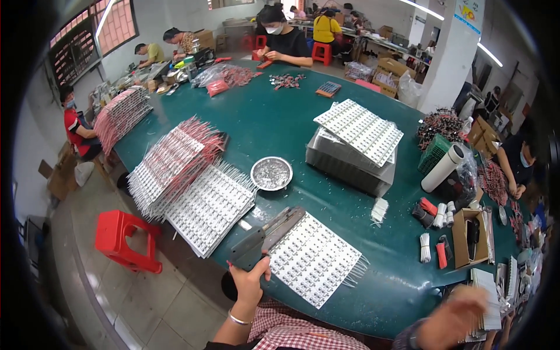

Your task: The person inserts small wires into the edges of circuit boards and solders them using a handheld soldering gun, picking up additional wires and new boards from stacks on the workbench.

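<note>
My left hand [252, 283], with a bangle at its wrist, closes on the handle end of a dark grey stapler-like tool [256, 240] with a long metal arm. The tool lies across the upper left edge of a white panel [315, 256] covered in rows of small parts, with white wires sticking out at its right. My right hand [458, 318] is smeared by motion at the lower right, beside a stack of white strips [487, 294]; its fingers cannot be made out. A metal bowl [272, 173] of small bits sits beyond the tool.
Stacks of white-wired panels [213, 207] and red-wired panels [169, 163] stand left. More panels [359, 131] top a grey block at the back. A white bottle [443, 168], wire bundles and an open carton [469, 239] crowd the right. Across the green table [233, 122], a masked person works.
</note>
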A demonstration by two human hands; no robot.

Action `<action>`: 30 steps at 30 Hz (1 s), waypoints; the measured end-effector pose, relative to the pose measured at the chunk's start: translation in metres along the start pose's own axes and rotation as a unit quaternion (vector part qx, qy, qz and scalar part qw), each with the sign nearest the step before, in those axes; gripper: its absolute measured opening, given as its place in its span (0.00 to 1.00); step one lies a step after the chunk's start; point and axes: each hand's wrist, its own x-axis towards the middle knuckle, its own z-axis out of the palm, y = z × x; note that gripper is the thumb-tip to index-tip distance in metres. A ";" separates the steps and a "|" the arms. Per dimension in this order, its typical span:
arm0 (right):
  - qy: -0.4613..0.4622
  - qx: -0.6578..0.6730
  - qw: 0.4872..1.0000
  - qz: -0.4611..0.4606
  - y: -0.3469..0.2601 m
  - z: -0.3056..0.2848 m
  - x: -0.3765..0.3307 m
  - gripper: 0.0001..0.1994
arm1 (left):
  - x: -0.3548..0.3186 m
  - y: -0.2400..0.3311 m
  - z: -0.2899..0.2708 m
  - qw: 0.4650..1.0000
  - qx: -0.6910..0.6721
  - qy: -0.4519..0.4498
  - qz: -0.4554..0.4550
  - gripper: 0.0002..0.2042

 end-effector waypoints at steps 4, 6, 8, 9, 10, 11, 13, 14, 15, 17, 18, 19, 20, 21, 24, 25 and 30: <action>-0.150 0.231 0.929 -0.246 -0.025 -0.007 0.035 0.02 | -0.001 0.006 0.007 1.000 -0.002 -0.018 -0.025 0.15; -0.219 0.292 0.893 -0.263 -0.036 0.002 0.030 0.01 | -0.005 0.008 0.012 0.999 -0.010 -0.046 -0.001 0.14; -0.250 0.318 0.877 -0.261 -0.043 0.012 0.028 0.01 | -0.013 0.009 0.015 0.999 -0.015 -0.032 0.002 0.14; -0.258 0.324 0.872 -0.261 -0.047 0.015 0.028 0.01 | -0.014 0.010 0.016 0.999 -0.014 -0.032 0.008 0.14; -0.262 0.328 0.871 -0.256 -0.051 0.017 0.030 0.01 | -0.017 0.010 0.016 0.999 -0.021 -0.040 0.017 0.14; -0.267 0.333 0.868 -0.254 -0.054 0.020 0.030 0.01 | -0.017 0.011 0.015 0.999 -0.018 -0.033 0.012 0.14; -0.275 0.333 0.865 -0.256 -0.059 0.023 0.032 0.01 | -0.017 0.013 0.011 0.999 -0.005 -0.042 -0.002 0.15; -0.275 0.335 0.864 -0.257 -0.062 0.023 0.032 0.01 | -0.016 0.014 0.010 0.999 -0.013 -0.049 0.000 0.15; -0.279 0.333 0.863 -0.257 -0.064 0.023 0.031 0.01 | -0.016 0.013 0.008 0.999 -0.011 -0.047 0.006 0.15; -0.282 0.333 0.862 -0.257 -0.067 0.021 0.029 0.02 | -0.015 0.012 0.006 0.999 -0.010 -0.043 -0.004 0.15; -0.283 0.334 0.862 -0.254 -0.070 0.020 0.028 0.02 | -0.016 0.012 0.005 0.999 -0.018 -0.042 0.013 0.15; -0.283 0.337 0.862 -0.252 -0.071 0.020 0.028 0.02 | -0.017 0.012 0.004 0.999 -0.017 -0.050 0.013 0.14; -0.283 0.340 0.861 -0.252 -0.072 0.019 0.028 0.02 | -0.019 0.013 0.003 0.998 -0.016 -0.064 0.008 0.14; -0.284 0.343 0.859 -0.252 -0.073 0.018 0.028 0.03 | -0.019 0.013 0.002 0.998 -0.012 -0.057 0.015 0.14; -0.282 0.352 0.857 -0.249 -0.074 0.017 0.028 0.03 | -0.020 0.014 0.002 0.998 -0.012 -0.059 0.010 0.14; -0.282 0.356 0.856 -0.247 -0.075 0.017 0.028 0.04 | -0.020 0.015 0.003 0.998 -0.012 -0.059 0.013 0.13; -0.279 0.372 0.852 -0.239 -0.077 0.015 0.025 0.05 | -0.019 0.018 0.008 0.998 -0.010 -0.060 0.012 0.13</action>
